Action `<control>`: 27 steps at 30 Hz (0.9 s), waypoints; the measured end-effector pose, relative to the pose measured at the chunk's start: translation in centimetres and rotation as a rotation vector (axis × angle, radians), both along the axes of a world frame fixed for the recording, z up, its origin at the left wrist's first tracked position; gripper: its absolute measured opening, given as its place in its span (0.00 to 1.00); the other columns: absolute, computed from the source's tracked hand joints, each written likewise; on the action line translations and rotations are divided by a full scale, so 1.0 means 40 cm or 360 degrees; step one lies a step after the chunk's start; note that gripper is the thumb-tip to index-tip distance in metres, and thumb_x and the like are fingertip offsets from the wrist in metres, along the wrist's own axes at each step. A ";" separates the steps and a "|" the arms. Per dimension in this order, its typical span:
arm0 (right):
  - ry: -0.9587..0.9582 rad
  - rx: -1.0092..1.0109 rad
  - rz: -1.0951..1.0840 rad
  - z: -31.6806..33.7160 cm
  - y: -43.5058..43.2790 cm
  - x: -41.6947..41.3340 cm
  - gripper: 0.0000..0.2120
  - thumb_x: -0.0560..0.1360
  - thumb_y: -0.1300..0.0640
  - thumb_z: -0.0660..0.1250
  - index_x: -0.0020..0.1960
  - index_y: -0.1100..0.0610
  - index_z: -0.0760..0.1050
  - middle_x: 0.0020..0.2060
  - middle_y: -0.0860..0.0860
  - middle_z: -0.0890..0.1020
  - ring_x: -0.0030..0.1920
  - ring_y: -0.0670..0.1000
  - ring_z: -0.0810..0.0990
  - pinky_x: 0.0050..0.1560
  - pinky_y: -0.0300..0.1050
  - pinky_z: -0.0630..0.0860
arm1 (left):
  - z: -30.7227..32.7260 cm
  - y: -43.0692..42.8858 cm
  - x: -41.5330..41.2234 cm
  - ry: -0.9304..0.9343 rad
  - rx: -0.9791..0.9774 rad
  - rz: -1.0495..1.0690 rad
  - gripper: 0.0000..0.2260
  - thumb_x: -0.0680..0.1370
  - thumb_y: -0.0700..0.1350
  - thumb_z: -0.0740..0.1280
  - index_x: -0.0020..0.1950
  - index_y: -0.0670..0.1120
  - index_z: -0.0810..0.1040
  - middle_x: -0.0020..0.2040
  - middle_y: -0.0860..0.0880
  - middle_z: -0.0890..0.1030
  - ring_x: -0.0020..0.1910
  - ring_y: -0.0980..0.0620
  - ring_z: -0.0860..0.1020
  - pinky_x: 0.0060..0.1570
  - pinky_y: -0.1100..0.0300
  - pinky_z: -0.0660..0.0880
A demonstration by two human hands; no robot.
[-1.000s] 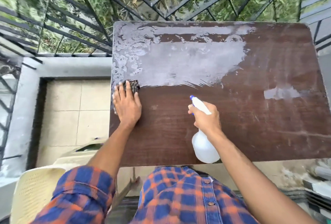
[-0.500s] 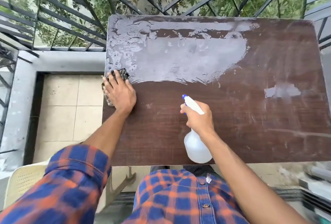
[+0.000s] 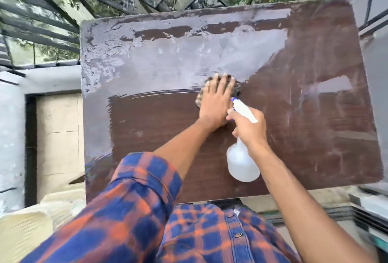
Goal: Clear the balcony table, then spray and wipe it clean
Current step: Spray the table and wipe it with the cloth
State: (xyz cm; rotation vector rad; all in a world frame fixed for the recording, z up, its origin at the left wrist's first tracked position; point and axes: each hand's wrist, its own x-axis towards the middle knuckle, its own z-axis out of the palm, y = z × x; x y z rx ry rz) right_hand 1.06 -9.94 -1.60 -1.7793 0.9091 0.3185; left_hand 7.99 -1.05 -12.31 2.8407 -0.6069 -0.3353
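The dark brown balcony table (image 3: pixel 315 136) fills the view, its far half covered by a wet grey film. My left hand (image 3: pixel 214 103) lies flat with straight fingers on a dark checked cloth (image 3: pixel 200 99) near the table's middle, at the edge of the wet patch. Only the cloth's rim shows around the hand. My right hand (image 3: pixel 249 128) grips the neck of a white spray bottle (image 3: pixel 241 164) with a blue-tipped nozzle, held just right of the left hand, its body over the near part of the table.
Black metal railings (image 3: pixel 42 31) close the balcony behind and left of the table. A cream plastic chair (image 3: pixel 23 231) stands at the lower left beside tiled floor (image 3: pixel 58 136). Grey slabs or boards (image 3: pixel 371 210) lie at the lower right.
My left hand has swept the cloth from the table's left edge rightward to the middle, leaving a wiped streak. The right hand with the bottle stayed roughly in place. The view has shifted.
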 end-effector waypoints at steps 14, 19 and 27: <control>0.0022 0.0214 -0.0086 0.003 -0.127 0.135 0.04 0.75 0.54 0.73 0.46 0.55 0.83 0.39 0.52 0.86 0.22 0.51 0.69 0.32 0.43 0.72 | -0.028 0.001 0.197 -0.0151 -0.0361 0.0324 0.25 0.82 0.54 0.58 0.78 0.47 0.67 0.76 0.42 0.69 0.78 0.40 0.62 0.75 0.44 0.60; 0.0028 0.0275 0.0061 0.019 -0.055 0.198 0.04 0.76 0.54 0.73 0.46 0.54 0.83 0.38 0.52 0.85 0.23 0.51 0.69 0.29 0.41 0.70 | -0.034 0.199 0.210 -0.0221 -0.0348 0.0703 0.26 0.81 0.55 0.58 0.78 0.49 0.67 0.77 0.44 0.68 0.78 0.40 0.60 0.76 0.43 0.60; 0.0110 0.0269 0.0289 0.024 0.130 0.225 0.07 0.74 0.52 0.73 0.43 0.56 0.83 0.38 0.52 0.87 0.22 0.50 0.71 0.35 0.43 0.72 | -0.039 0.639 0.150 -0.0275 -0.0310 0.1330 0.28 0.80 0.57 0.58 0.79 0.47 0.66 0.78 0.40 0.66 0.78 0.38 0.61 0.77 0.44 0.57</control>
